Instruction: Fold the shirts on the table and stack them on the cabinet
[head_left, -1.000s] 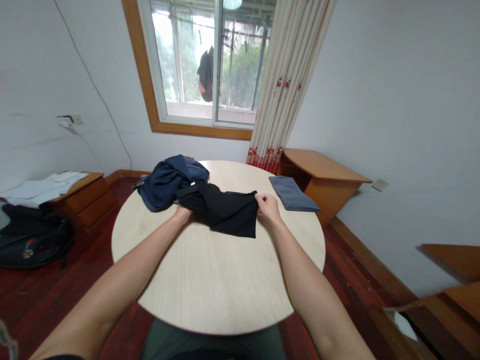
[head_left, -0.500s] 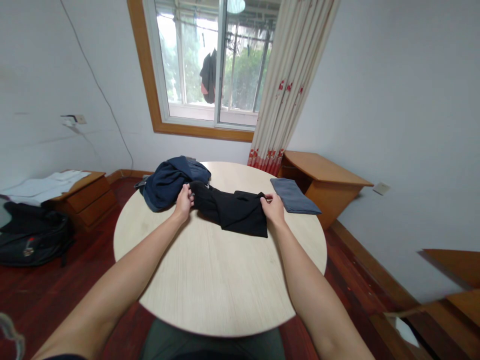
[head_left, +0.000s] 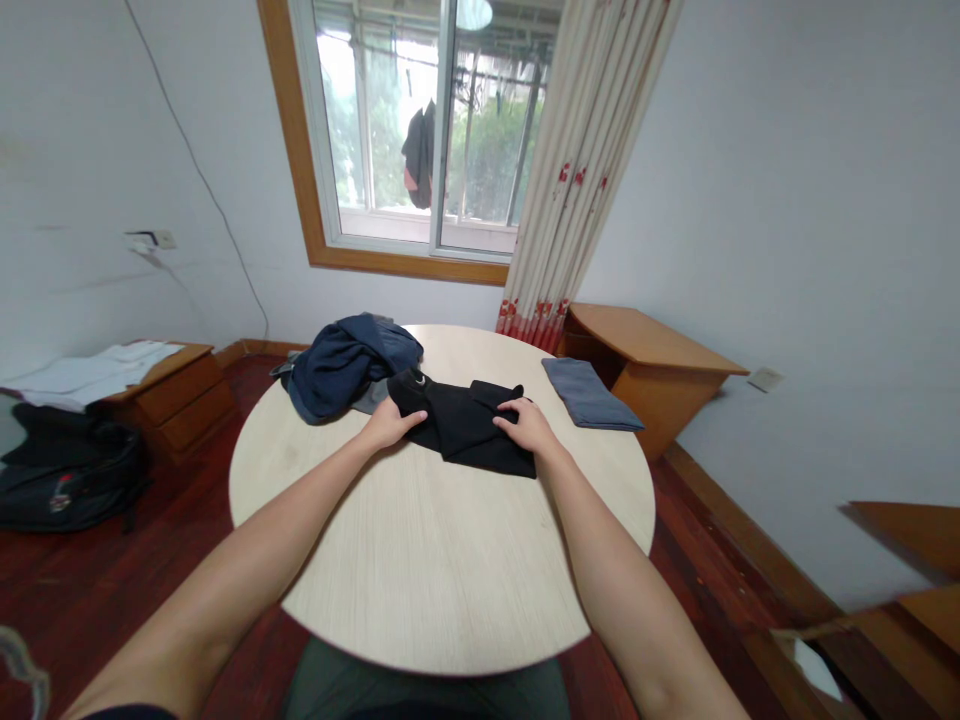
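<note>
A black folded garment (head_left: pixel 472 425) with a small white mark near its left end lies on the round pale wooden table (head_left: pixel 435 560). My left hand (head_left: pixel 390 422) grips its left end, thumb on top and the other fingers underneath, out of sight. On the right part of the cloth rests my right hand (head_left: pixel 523 425), its fingers apart and curved over the fabric. A dark blue and grey heap of clothes (head_left: pixel 345 365) sits at the table's back left. Beyond my right hand lies a folded grey-blue cloth (head_left: pixel 590 393), flat near the table's right edge.
A wooden desk (head_left: pixel 649 345) stands behind the table's right side. At the left are a low wooden cabinet (head_left: pixel 176 400) with papers on it and a black bag (head_left: pixel 71 480) on the floor. A curtain (head_left: pixel 585 150) hangs beside the window.
My left hand has shifted right and nearer, now with its thumb over the cloth. My right hand has moved left from the garment's right edge onto its top. The garment's left end has drawn inward.
</note>
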